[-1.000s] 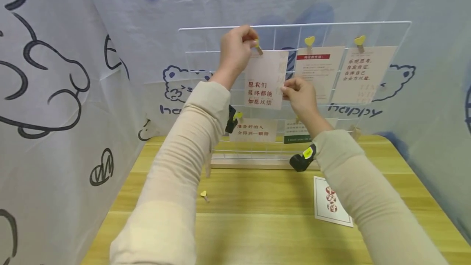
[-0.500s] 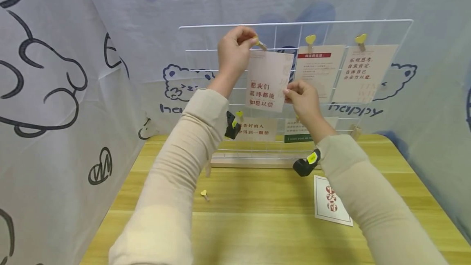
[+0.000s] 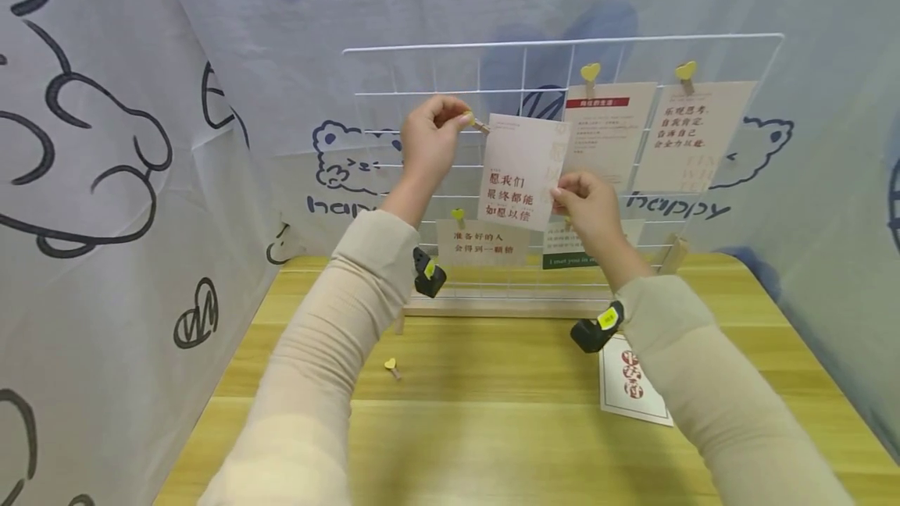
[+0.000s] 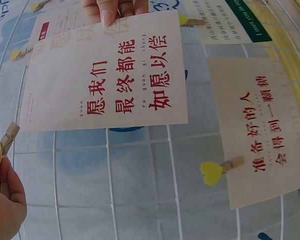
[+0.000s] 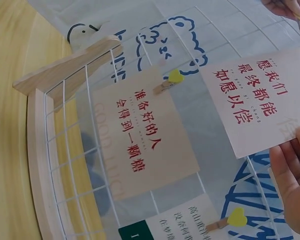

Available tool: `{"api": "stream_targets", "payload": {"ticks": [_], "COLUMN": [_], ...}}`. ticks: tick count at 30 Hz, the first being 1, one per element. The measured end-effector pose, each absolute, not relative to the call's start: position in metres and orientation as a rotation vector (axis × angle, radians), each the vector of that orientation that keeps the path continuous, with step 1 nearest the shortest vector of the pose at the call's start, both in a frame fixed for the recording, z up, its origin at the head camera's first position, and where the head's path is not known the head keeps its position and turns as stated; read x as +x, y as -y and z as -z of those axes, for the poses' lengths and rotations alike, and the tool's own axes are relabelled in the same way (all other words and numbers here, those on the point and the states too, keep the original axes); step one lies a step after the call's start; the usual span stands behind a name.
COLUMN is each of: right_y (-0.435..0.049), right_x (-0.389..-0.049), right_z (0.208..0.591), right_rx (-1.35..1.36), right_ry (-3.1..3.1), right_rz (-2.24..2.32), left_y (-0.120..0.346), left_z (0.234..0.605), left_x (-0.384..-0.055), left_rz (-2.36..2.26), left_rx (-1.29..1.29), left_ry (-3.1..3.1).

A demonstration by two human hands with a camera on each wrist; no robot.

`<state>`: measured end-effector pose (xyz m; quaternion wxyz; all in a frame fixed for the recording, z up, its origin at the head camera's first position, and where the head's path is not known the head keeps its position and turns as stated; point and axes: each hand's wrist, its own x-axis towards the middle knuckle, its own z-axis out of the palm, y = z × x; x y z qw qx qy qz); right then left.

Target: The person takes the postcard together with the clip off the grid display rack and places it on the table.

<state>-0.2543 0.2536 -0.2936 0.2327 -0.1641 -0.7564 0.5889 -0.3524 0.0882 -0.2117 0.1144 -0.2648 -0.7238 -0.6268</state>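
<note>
My left hand [image 3: 430, 135] pinches a small wooden clothespin [image 3: 478, 123] by its yellow heart end. In the left wrist view its wooden tip points at the card's upper corner, close beside it. My right hand [image 3: 589, 200] holds a pale pink card [image 3: 522, 166] with red Chinese lettering, thumb on the front and fingers behind its right edge. The card hangs tilted in front of a white wire grid [image 3: 450, 197]. Below it on the grid, a card reading in red [image 4: 262, 125] is fixed by a yellow heart clothespin [image 4: 212, 172].
Two cards [image 3: 608, 135] hang at the grid's upper right under heart clothespins [image 3: 685, 73]. A green-banded card [image 3: 555, 256] is partly hidden behind the right hand. On the wooden table [image 3: 450, 428] lie a loose clothespin [image 3: 392, 367] and a white card [image 3: 633, 381]. Patterned cloth surrounds the table.
Both hands have moved down and back from the grid, bringing the card and clothespin lower. The clothespin has come away from the card's top edge, and the card has shifted rightward.
</note>
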Motion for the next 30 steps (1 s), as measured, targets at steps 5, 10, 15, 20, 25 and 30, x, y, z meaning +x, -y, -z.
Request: {"api": "stream_targets", "payload": {"ticks": [5,10,15,20,25,30], "right_y": [-0.256,-0.257,-0.258,-0.259,-0.263,-0.266], "right_x": [-0.250,-0.243,-0.235,-0.229,-0.223,-0.214], "right_z": [0.304,0.314,0.324,0.333,0.342,0.350], "right_rx": [-0.415,-0.412,-0.397,-0.376,-0.349,-0.348], "right_ry": [2.052,2.084,2.088,2.055,2.060,2.100], "right_rz": [-1.655,-1.646,-1.664,-1.706,-1.729,-1.739], "left_y": [-0.084,-0.080,-0.075,-0.068,-0.060,-0.053], "left_z": [0.223,0.233,0.244,0.256,0.267,0.278], "left_x": [-0.348,-0.344,-0.342,-0.341,-0.338,-0.335], "left_rz": [1.871,1.893,1.923,1.922,1.937,1.962], "left_rx": [-0.743,-0.695,-0.657,-0.613,-0.584,-0.593], "left_ry": [2.162,2.197,2.203,2.237,2.252,2.264]}}
